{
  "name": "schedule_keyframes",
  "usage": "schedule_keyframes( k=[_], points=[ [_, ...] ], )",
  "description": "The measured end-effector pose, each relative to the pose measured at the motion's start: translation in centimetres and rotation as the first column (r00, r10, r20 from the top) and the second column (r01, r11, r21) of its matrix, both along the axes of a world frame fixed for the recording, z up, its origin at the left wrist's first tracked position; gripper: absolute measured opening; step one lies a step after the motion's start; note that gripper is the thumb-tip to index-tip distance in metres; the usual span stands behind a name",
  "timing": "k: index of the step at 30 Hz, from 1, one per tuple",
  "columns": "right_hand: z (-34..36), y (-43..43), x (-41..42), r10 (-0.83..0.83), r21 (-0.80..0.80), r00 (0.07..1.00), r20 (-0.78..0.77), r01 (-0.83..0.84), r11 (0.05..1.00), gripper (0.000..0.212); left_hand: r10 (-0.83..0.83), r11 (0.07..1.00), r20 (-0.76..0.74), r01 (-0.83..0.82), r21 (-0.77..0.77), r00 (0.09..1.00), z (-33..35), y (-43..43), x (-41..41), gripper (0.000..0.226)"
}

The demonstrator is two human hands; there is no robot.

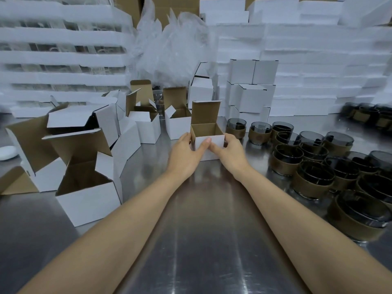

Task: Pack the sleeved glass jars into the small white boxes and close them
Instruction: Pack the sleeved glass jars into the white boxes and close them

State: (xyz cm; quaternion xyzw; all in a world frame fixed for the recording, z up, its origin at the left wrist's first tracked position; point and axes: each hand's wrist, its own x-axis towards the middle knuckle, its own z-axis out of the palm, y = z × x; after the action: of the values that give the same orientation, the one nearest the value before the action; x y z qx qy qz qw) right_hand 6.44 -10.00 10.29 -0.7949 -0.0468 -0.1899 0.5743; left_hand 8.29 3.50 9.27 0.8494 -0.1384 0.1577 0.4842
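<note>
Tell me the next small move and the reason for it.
Probably release the right hand and reach for the nearest brown-sleeved smoky glass jar, while the left hand steadies the small white cardboard box: both grip it now, lid up, inside seemingly empty.

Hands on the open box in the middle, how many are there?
2. The left hand grips the small white box at its left side, the right hand at its right; none looks hidden.

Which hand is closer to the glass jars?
The right hand. It holds the open box by its right side, just beside the nearest glass jars. The left hand holds the box's left side, farther from them.
</note>
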Motion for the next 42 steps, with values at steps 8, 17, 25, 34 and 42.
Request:
schedule_keyframes(
  k=[8, 17, 25, 34, 42],
  points=[
    [-0.2, -1.6, 0.9, 0.043, -0.151, 0.997, -0.059, -0.051, 0.987, 0.039, 0.039, 0.979, -0.155, -0.069, -0.192, 0.987, -0.2, 0.3, 0.7, 0.055],
    [-0.6, -3.6, 3.5, -0.414, -0.76, 0.909, 0.042, 0.298, 0.577, 0.075, 0.038, 0.967, -0.16, -0.077, -0.244, 0.986, -0.3, 0.4, 0.9, 0.071],
    [-0.7, -2.9, 2.8, -0.355, -0.734, 0.911, 0.21, 0.387, 0.558, 0.068, 0.088, 0.959, -0.124, -0.118, -0.257, 0.988, -0.4, 0.3, 1.6, 0.076],
    [-1.2, -2.9, 0.4, -0.143, -0.554, 0.972, 0.184, 0.223, 0.802, 0.049, 0.192, 0.955, -0.078, -0.204, -0.214, 0.978, -0.2, 0.4, 1.4, 0.066],
    [-1.1, -3.4, 1.2, -0.128, -0.393, 0.99, -0.061, 0.094, 0.915, 0.064, 0.251, 0.964, -0.017, -0.252, -0.086, 0.968, -0.3, 0.3, 1.0, 0.087]
  ],
)
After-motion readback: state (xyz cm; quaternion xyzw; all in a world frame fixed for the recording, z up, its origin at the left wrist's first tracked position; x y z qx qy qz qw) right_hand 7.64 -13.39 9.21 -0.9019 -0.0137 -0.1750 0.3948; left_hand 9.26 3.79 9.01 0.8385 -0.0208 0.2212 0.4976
